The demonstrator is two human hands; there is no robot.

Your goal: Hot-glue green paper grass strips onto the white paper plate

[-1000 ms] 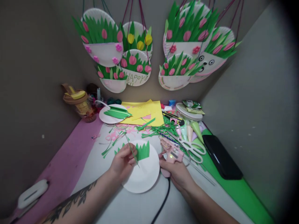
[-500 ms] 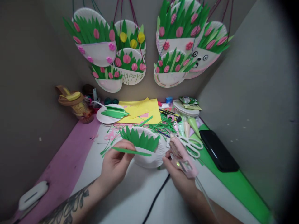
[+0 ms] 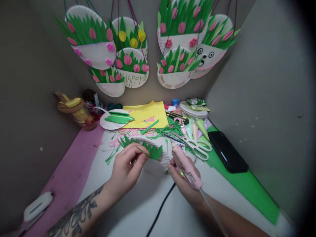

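Note:
My left hand [image 3: 128, 166] is closed in a pinch on a green paper leaf [image 3: 144, 151], held against the row of green paper grass in the paper plate pocket [image 3: 165, 160]. Most of that leaf is hidden by the fingers and the grass. The white plate has a fluted rim and is tilted up between my hands. In my right hand [image 3: 182, 181] is a pink glue gun [image 3: 189, 169], its nozzle pointing up and away and a small green light showing. My right thumb and fingertips are also at the plate's right rim.
White scissors [image 3: 197, 147] lie beyond the glue gun, near green paper scraps [image 3: 170, 128]. A phone [image 3: 228, 151] rests on the right. Cut leaves [image 3: 118, 118] lie on a white disc beside yellow paper [image 3: 145, 113]. A lidded cup [image 3: 76, 110] stands left. Decorated plates [image 3: 135, 80] hang behind.
My left hand has brought the leaf to the grass in the plate, and the plate has tilted up. The glue gun has turned more upright. The whole view has shifted slightly.

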